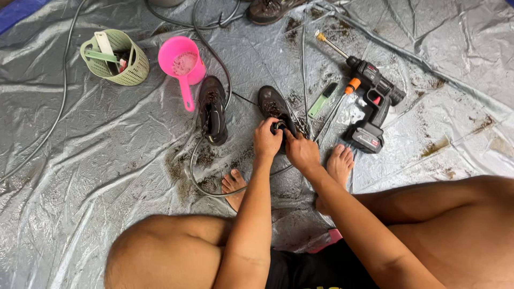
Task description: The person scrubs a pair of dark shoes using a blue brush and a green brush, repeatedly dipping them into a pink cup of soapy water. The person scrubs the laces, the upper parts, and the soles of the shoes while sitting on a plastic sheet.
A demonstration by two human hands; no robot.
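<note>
- The left hand and the right hand meet at the heel end of a muddy dark shoe that lies on the grey plastic sheet spread over the floor.
- Left grip: fingers curled over the shoe's rear opening and closed on its rim.
- Right grip: fingertips pressed together against the same rim, touching the left hand; what lies between them I cannot tell.
- The shoe points away from the grip, toe farthest off, dirt scattered around it.
- Just left of the grip lies a second dark shoe, sole edge up, apart from the first.
- A thin grey hose loops under the grip and runs past the second shoe.
- Beyond that shoe, farther left, sits a pink scoop, then a green perforated basket with brushes inside.
- Right of the grip, near it, lies a green-handled brush; well beyond it rests a black and red cordless spray gun.
- Bare feet rest on the sheet just below the grip, one either side.
</note>
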